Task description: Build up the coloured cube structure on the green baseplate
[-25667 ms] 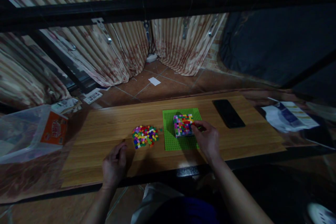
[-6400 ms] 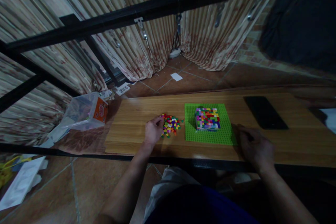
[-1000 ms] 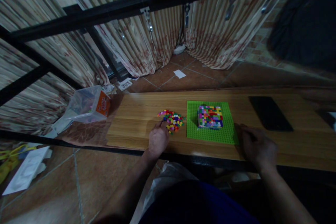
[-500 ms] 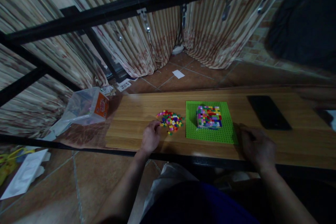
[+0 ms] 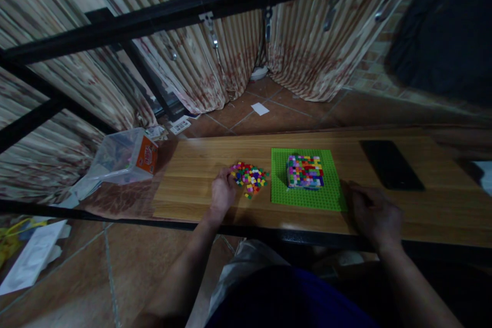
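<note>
A loose pile of small coloured toy bricks (image 5: 251, 176) lies left of the green baseplate (image 5: 282, 197). On that plate stands a block built of many-coloured bricks (image 5: 305, 171), roughly rectangular. My left hand (image 5: 223, 190) is at the left edge of the pile, fingers drawn together against the outermost bricks; whether one is pinched between them is hidden. By the plate's right edge my right hand (image 5: 374, 212) rests with curled fingers, their tips close to or touching the plate. What those fingers hold, if anything, cannot be made out.
A black tablet-like slab (image 5: 392, 165) lies on the wooden table (image 5: 192, 179) to the right. Left of the table, a clear plastic box (image 5: 119, 156) with an orange label stands on the floor. A black metal bar (image 5: 230, 2) crosses in front of the curtains.
My left hand has shifted slightly away from me along the pile's left edge. My right hand stays by the baseplate, and the built block has not moved on the plate.
</note>
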Motion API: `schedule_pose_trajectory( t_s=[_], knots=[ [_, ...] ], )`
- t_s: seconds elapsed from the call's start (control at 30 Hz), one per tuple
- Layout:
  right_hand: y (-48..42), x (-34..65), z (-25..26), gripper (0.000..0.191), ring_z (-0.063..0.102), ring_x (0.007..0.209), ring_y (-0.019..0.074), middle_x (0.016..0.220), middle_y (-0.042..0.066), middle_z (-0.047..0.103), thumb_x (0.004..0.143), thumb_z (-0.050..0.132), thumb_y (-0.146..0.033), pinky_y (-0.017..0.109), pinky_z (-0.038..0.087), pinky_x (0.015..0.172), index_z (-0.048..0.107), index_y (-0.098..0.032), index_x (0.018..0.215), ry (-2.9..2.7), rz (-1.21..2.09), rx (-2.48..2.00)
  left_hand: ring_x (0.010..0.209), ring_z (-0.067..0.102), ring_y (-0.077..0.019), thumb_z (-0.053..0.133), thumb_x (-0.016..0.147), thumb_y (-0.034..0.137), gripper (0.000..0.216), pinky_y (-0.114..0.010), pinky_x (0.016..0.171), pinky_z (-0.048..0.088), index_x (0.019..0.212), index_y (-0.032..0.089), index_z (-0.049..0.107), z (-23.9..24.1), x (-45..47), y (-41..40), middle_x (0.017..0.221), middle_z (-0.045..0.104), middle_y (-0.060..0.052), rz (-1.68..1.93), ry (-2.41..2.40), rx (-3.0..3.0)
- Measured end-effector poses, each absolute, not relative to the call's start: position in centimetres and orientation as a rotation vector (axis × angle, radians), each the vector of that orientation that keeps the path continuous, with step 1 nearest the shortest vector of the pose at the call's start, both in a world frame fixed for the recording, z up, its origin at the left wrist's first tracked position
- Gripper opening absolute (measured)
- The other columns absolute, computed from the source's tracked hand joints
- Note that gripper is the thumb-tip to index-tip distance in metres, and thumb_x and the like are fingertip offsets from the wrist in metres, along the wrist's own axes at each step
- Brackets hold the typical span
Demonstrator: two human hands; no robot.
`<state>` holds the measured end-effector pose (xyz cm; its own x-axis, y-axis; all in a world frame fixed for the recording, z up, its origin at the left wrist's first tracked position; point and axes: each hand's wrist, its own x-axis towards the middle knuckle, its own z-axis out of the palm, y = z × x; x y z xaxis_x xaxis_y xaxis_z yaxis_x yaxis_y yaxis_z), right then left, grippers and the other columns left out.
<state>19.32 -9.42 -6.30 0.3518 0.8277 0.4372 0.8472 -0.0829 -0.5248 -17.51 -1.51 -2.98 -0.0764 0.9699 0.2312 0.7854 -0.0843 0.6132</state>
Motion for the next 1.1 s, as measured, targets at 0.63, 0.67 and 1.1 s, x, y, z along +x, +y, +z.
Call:
schedule_pose_trajectory(
  t_s=[0.63,0.67,1.1],
  knots=[
    [-9.32,19.38,-6.45,0.032,0.067,0.083,0.0268,0.093,0.013,0.072,0.088,0.05,-0.039,0.04,0.052,0.075,0.072,-0.017,0.09,-1.463,-0.041,-1.889,0.097,0.068,-0.0183,0.044,0.086,0.01,0.03,-0.027,0.088,0.051,0.104,0.019,0.067,-3.5,-17.04,-1.15,0.107,0.072,-0.008,0.898,1.962,1.888],
    [-9.31,19.44,-6.52,0.032,0.067,0.084,0.0265,0.093,0.013,0.072,0.087,0.05,-0.04,0.039,0.052,0.075,0.072,-0.017,0.09,-1.47,-0.042,-1.886,0.096,0.068,-0.0183,0.044,0.086,0.01,0.031,-0.027,0.088,0.051,0.104,0.019,0.067,-3.48,-17.02,-1.15,0.106,0.073,-0.008,0.899,1.963,1.891],
    [-9.29,19.54,-6.78,0.032,0.068,0.084,0.0261,0.094,0.012,0.072,0.087,0.047,-0.039,0.039,0.053,0.076,0.071,-0.018,0.092,-1.467,-0.033,-1.892,0.091,0.069,-0.0187,0.047,0.088,0.016,0.023,-0.028,0.084,0.052,0.1,0.019,0.067,-3.53,-17.29,-0.86,0.1,0.073,-0.008,1.006,1.86,1.848]
  ],
)
